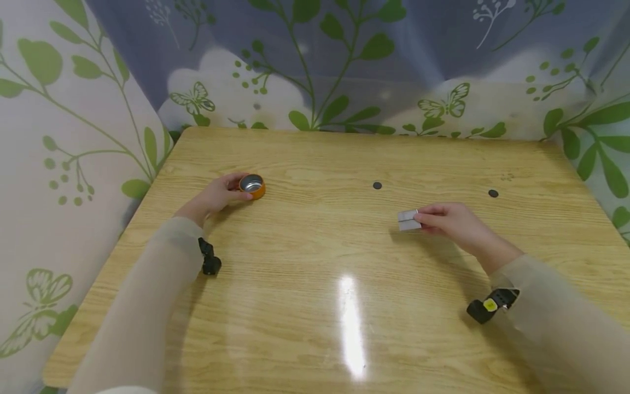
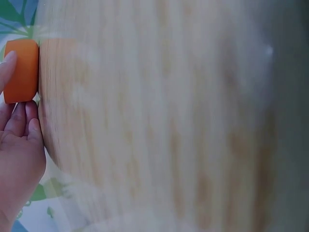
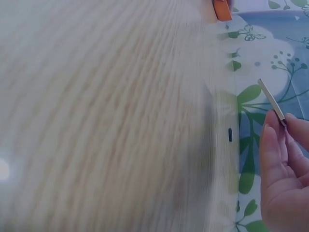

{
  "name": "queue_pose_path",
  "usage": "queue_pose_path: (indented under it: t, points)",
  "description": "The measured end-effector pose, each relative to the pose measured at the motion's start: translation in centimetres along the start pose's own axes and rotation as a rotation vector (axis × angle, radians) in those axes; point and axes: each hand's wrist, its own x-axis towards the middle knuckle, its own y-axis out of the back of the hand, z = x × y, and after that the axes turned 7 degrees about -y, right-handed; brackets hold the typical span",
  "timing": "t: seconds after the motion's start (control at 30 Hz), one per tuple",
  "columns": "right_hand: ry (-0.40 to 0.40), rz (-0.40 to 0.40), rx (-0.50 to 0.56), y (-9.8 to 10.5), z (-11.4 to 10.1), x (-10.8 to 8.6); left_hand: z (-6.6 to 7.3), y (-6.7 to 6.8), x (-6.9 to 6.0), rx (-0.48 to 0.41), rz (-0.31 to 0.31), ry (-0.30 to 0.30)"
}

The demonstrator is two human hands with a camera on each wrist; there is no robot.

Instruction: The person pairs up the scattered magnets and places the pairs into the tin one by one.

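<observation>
An orange bowl (image 1: 258,194) with a shiny metal inside stands upright on the left part of the table. My left hand (image 1: 220,196) holds it from the left, thumb at its near side and fingers behind. In the left wrist view the orange wall (image 2: 24,72) sits between thumb and fingers of the hand (image 2: 21,157). My right hand (image 1: 455,224) pinches a small flat silver-grey piece (image 1: 407,220) with a dark line across it, raised above the table. Seen edge-on in the right wrist view, the thin piece (image 3: 270,99) sticks out from the fingertips of the hand (image 3: 287,176).
Two small dark discs lie on the wooden table (image 1: 295,246), one (image 1: 377,185) behind the grey piece and one (image 1: 493,193) farther right. A patterned curtain (image 1: 344,65) hangs along the table's back edge and another stretch (image 1: 74,137) at the left.
</observation>
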Motion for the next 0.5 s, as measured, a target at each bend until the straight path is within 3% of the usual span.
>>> queue_pose_path:
  t: [0.5]
  points:
    - [0.018, -0.026, 0.129, -1.5, -1.0, 1.5, -0.1, 0.0, -0.1, 0.003, -0.010, -0.020]
